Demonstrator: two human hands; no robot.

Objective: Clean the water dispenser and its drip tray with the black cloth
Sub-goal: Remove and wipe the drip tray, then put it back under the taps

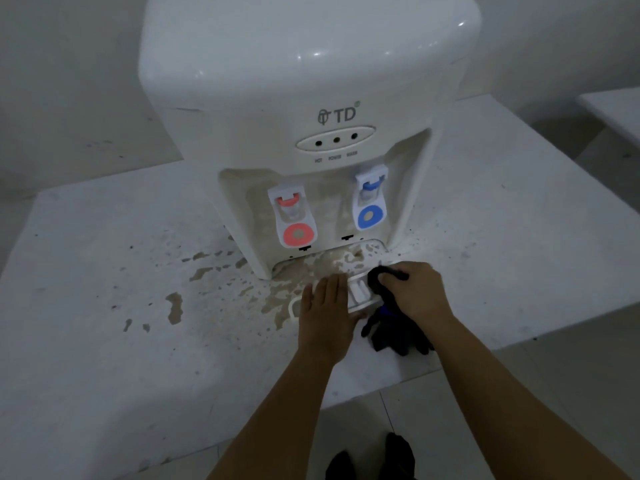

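A white water dispenser (304, 98) stands on a white table (104, 271), with a red tap (292, 216) and a blue tap (370, 199). Its white drip tray (358, 294) lies on the table in front of the base, pulled out of its slot. My left hand (325, 313) rests flat on the tray's left part, fingers together. My right hand (414, 292) presses a bunched black cloth (384, 282) onto the tray's right part. The cloth's loose end (398, 336) hangs down over the table under my wrist.
Brown dried stains (207, 268) spread over the table left of the tray and inside the dispenser's recess (329, 199). The table's front edge runs just below my forearms, with tiled floor (485, 393) and my dark shoes (398, 455) beneath. Another white surface (613, 105) lies far right.
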